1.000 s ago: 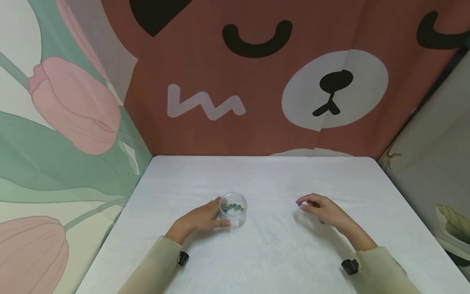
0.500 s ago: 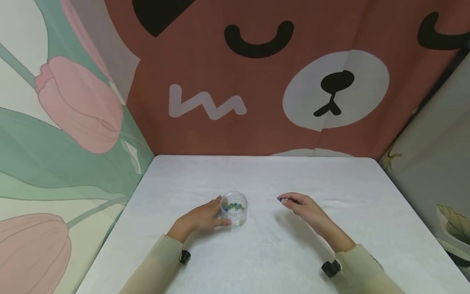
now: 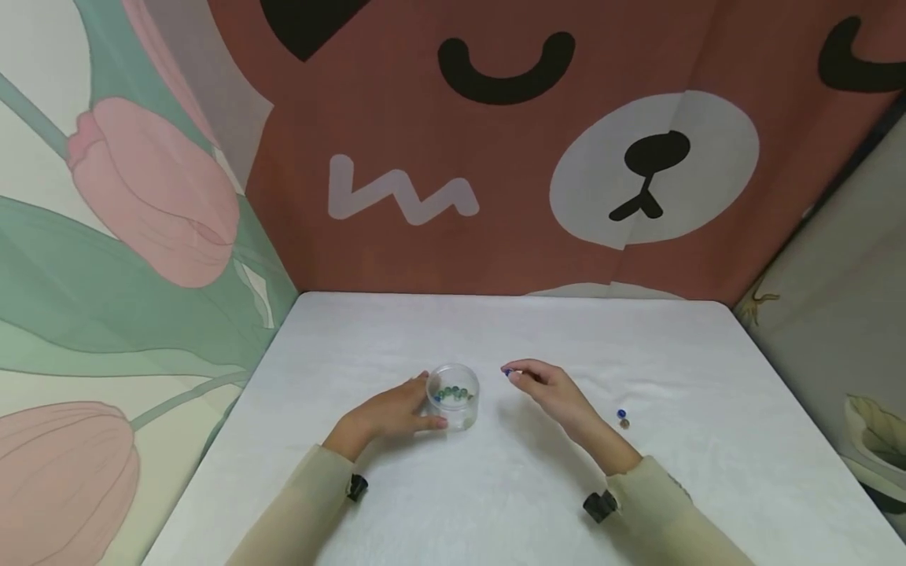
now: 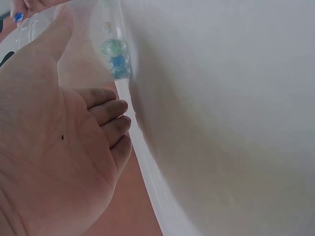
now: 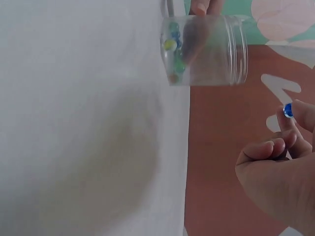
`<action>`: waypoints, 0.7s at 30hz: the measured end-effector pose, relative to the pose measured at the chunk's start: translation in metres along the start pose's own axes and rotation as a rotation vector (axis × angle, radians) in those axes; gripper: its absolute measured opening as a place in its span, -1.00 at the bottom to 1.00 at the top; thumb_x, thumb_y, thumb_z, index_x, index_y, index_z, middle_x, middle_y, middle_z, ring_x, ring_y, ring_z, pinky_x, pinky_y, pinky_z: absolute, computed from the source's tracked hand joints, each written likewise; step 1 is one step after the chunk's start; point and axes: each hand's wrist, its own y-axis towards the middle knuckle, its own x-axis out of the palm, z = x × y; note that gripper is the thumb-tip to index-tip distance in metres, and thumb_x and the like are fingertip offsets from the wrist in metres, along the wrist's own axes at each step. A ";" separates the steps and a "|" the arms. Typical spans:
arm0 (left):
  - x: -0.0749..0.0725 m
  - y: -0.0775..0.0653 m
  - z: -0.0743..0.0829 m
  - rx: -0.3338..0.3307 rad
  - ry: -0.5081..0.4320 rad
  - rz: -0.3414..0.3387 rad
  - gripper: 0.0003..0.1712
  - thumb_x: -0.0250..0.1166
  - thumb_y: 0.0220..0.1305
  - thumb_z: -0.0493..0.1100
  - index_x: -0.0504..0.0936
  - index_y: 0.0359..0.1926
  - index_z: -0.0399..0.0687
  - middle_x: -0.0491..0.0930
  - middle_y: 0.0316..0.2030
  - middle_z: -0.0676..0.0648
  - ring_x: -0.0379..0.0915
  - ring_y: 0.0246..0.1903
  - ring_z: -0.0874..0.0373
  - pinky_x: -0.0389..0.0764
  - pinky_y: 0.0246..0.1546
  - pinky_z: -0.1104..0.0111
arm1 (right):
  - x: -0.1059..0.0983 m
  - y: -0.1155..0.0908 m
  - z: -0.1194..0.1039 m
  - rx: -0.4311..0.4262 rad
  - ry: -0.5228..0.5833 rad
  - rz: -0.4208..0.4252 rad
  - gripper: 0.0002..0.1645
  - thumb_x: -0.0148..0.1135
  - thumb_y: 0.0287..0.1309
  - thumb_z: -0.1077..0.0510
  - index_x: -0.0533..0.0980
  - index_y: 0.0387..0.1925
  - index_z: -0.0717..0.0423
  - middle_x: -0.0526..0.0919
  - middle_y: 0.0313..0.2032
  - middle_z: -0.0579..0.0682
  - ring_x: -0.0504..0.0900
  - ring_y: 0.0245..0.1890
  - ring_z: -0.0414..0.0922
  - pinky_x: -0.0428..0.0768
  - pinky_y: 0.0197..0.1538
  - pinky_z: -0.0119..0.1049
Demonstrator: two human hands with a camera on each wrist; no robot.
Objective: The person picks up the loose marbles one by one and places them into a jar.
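Observation:
A clear plastic jar [image 3: 463,417] with a threaded, uncovered mouth stands upright on the white table, several green, blue and other glass marbles [image 5: 178,61] at its bottom. My left hand [image 3: 389,410] holds the jar from the left, thumb on the near side and fingers round the far side. To the right of the jar, above the table, my right hand [image 3: 555,395] pinches a blue marble [image 5: 288,110] between thumb and forefinger. The marble is apart from the jar, at about rim height. Its other fingers are curled in.
A blue marble [image 3: 621,413] and a brownish marble [image 3: 624,424] lie together on the table [image 3: 425,503], right of my right hand. A brown bear-print cloth [image 3: 396,259] hangs behind the far edge, and a flower-print cloth [image 3: 163,330] hangs on the left.
My right hand has moved left towards the jar with the blue marble, uncovering the two marbles on the table. The left hand has kept its hold on the jar.

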 end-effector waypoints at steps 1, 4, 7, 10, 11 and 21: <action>0.000 0.001 0.000 -0.003 0.001 -0.003 0.25 0.17 0.21 0.56 -0.07 0.63 -0.05 -0.10 0.60 -0.20 -0.14 0.57 -0.10 0.07 0.52 0.00 | 0.003 0.001 -0.001 -0.003 -0.001 0.001 -0.57 0.22 0.42 -0.07 0.61 0.16 0.07 0.64 0.09 0.08 0.53 0.12 -0.02 0.48 0.22 -0.02; 0.002 0.002 0.000 -0.014 0.006 -0.004 0.25 0.17 0.20 0.56 -0.06 0.63 -0.04 -0.08 0.60 -0.20 -0.12 0.57 -0.10 0.08 0.52 -0.01 | 0.014 0.005 -0.005 -0.016 -0.008 0.000 -0.61 0.25 0.40 -0.06 0.63 0.13 0.03 0.61 -0.16 0.00 0.50 -0.11 -0.06 0.51 -0.03 -0.15; 0.003 0.004 0.000 -0.023 0.000 0.004 0.26 0.18 0.18 0.57 -0.06 0.63 -0.03 -0.08 0.60 -0.19 -0.09 0.56 -0.11 0.10 0.50 -0.04 | 0.023 0.009 -0.009 -0.034 -0.016 -0.001 -0.66 0.30 0.36 0.00 0.66 0.08 0.02 0.47 -0.37 -0.04 0.39 -0.31 -0.09 0.40 -0.26 -0.29; 0.003 0.005 0.001 -0.027 -0.012 0.013 0.25 0.19 0.18 0.56 -0.06 0.63 -0.01 -0.07 0.60 -0.19 -0.08 0.56 -0.12 0.11 0.49 -0.07 | 0.029 0.012 -0.011 -0.052 -0.023 0.000 -0.69 0.35 0.32 0.03 0.68 0.04 0.03 0.38 -0.46 -0.07 0.33 -0.39 -0.11 0.32 -0.36 -0.37; 0.003 0.005 0.001 -0.029 -0.015 0.014 0.25 0.19 0.18 0.56 -0.06 0.63 0.01 -0.08 0.60 -0.19 -0.08 0.56 -0.12 0.11 0.49 -0.08 | 0.031 0.010 -0.017 -0.054 -0.030 0.001 -0.70 0.34 0.33 0.06 0.68 0.03 0.05 0.36 -0.46 -0.08 0.32 -0.39 -0.12 0.31 -0.37 -0.38; 0.003 0.002 0.002 -0.011 -0.007 0.012 0.20 0.21 0.25 0.49 -0.07 0.63 -0.03 -0.07 0.59 -0.23 -0.09 0.56 -0.14 0.12 0.49 -0.08 | 0.048 0.023 -0.003 -0.069 -0.042 -0.021 -0.68 0.35 0.32 0.08 0.67 0.05 0.11 0.33 -0.46 -0.09 0.29 -0.40 -0.15 0.29 -0.37 -0.39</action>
